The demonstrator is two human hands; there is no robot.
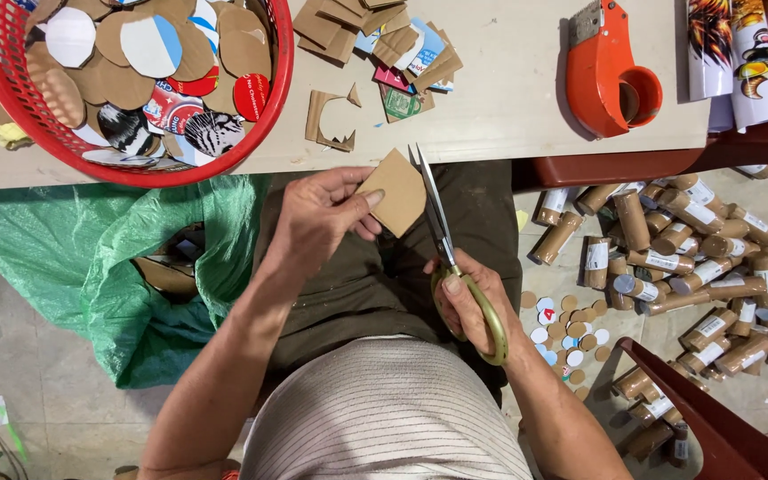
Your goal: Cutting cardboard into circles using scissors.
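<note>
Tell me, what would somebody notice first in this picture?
Probably the hands in the middle: the left hand pinches a brown cardboard piece while the right hand works gold-handled scissors against its edge. Next, the red basket of cardboard circles at top left, and the heap of cardboard tubes on the floor at right.

matt cardboard piece (395,191), shiny metal scissors (442,238)

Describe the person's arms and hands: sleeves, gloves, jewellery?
Both arms are bare to above the elbow, with no sleeves in view. The left hand and right hand wear no gloves; no rings, watch or bracelets show. The torso wears a pale, finely striped top and dark olive trousers.
</note>
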